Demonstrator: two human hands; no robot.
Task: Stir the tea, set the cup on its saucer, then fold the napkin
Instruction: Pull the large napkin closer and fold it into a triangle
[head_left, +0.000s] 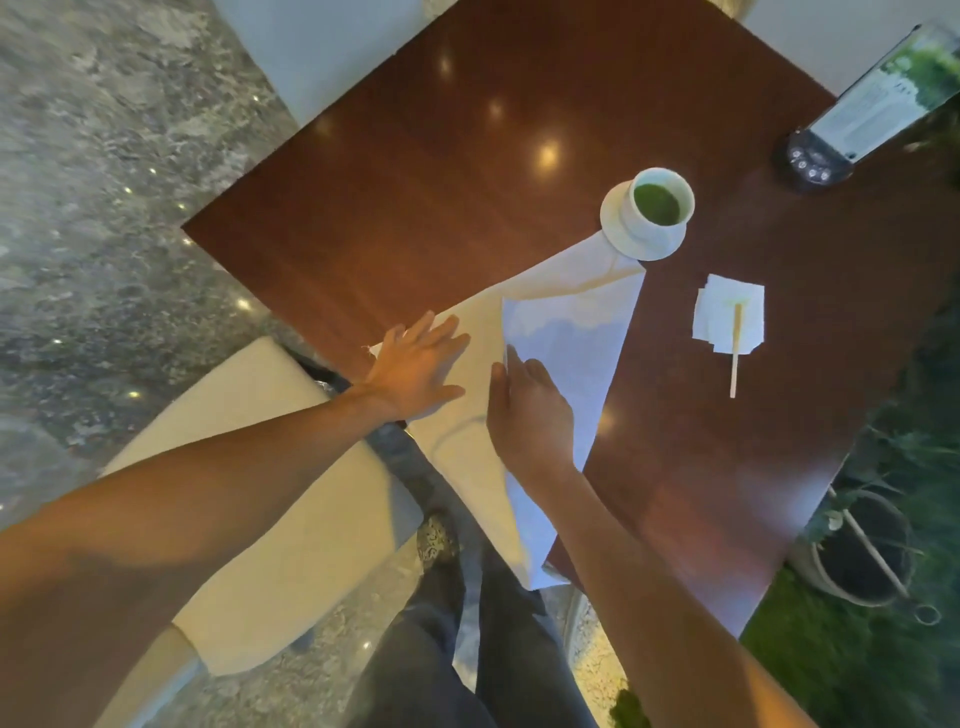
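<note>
Cup (661, 203) already on saucer (615, 218) — my left hand (415, 364) flat, fingers spread, right hand (530, 410) pinching the napkin (566, 322) at the tabletop's near edge — fold unfinished.

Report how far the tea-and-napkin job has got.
Done, by the look of it: the cup of green tea sits on its saucer, and the stirrer lies aside on a paper square. In hand: the left hand presses the napkin flat while the right hand works a turned-over flap. Left: finishing the fold; one napkin corner appears tucked under the saucer.
</note>
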